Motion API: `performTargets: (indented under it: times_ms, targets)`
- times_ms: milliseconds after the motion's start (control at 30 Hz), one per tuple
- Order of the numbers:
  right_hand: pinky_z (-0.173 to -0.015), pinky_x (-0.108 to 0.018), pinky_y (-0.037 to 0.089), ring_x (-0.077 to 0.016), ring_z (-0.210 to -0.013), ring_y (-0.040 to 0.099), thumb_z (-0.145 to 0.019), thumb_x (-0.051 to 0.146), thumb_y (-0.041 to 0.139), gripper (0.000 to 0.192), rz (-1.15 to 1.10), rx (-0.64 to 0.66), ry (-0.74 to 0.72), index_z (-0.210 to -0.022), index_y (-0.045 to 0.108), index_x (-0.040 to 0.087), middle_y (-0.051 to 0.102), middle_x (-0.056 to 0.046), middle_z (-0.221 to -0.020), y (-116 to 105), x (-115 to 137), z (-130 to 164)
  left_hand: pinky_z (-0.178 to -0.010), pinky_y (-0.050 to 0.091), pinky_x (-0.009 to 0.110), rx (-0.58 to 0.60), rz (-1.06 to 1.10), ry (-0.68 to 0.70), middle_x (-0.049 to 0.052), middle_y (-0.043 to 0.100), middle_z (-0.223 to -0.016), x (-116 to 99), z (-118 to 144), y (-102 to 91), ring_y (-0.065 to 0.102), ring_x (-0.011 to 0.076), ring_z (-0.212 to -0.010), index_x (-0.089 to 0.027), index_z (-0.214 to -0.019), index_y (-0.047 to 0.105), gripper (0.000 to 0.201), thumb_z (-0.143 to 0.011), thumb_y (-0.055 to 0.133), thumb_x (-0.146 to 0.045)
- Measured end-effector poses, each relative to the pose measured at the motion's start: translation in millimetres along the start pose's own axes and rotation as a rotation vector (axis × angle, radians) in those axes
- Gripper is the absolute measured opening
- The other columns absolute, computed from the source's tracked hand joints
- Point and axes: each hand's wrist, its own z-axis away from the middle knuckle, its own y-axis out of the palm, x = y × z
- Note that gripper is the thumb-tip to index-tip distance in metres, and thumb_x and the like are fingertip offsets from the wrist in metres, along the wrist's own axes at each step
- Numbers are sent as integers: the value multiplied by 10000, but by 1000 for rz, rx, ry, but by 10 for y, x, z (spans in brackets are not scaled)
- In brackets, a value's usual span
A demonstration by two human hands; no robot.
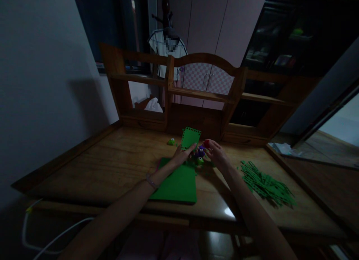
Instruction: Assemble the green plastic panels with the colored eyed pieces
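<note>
In the head view my left hand [185, 154] grips the lower edge of a green sheet [190, 138] and holds it tilted up. Small holes run along the sheet's edges. To its right, my right hand [214, 151] has its fingers closed around a small red object [206, 142], whose kind I cannot make out. Between and below the hands sit a purple figure-like item with an eye [201, 152] and a green one with an eye [200, 160]. A flat stack of green sheets [179, 183] lies under my left forearm.
A heap of green punched strips [265, 183] lies on the right of the wooden table [84, 170]. Another green item with an eye [171, 141] stands farther back. A wooden shelf unit [196, 92] rises along the table's far edge. Small green scraps are scattered about.
</note>
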Motion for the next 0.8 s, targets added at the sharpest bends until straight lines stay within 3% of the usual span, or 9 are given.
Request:
performTargets:
  times_ms: [133, 300, 667, 800]
  targets:
    - [-605, -184, 466, -120, -758, 609, -665, 366, 753, 328, 150, -2, -52, -940, 650, 221, 664, -16, -932, 63, 21, 46, -775, 498, 325, -38, 37, 34, 64, 700, -911, 16, -19, 11, 643, 201, -813, -156, -940, 684, 429, -764, 556, -526]
    - [-542, -203, 409, -104, -621, 548, -662, 392, 747, 360, 306, 26, -88, -966, 652, 224, 658, -7, -882, 99, 17, 70, -923, 441, 351, 35, 51, 56, 72, 675, -1045, 8, -22, 25, 607, 223, -999, -153, -1019, 665, 444, -770, 565, -506]
    - [-619, -225, 436, -119, -703, 567, -652, 354, 766, 368, 247, 60, -38, -980, 643, 240, 637, -15, -907, 32, -81, 7, -781, 490, 316, 55, -88, 82, 72, 699, -846, -3, 13, 9, 640, 212, -823, -121, -911, 688, 445, -800, 514, -515]
    - [-641, -231, 445, -117, -703, 572, -652, 345, 770, 354, 219, 85, -13, -965, 651, 228, 637, -18, -889, 49, -67, 30, -783, 491, 302, 40, -86, 80, 55, 700, -865, 6, 3, 17, 639, 195, -822, -140, -937, 684, 437, -799, 513, -518]
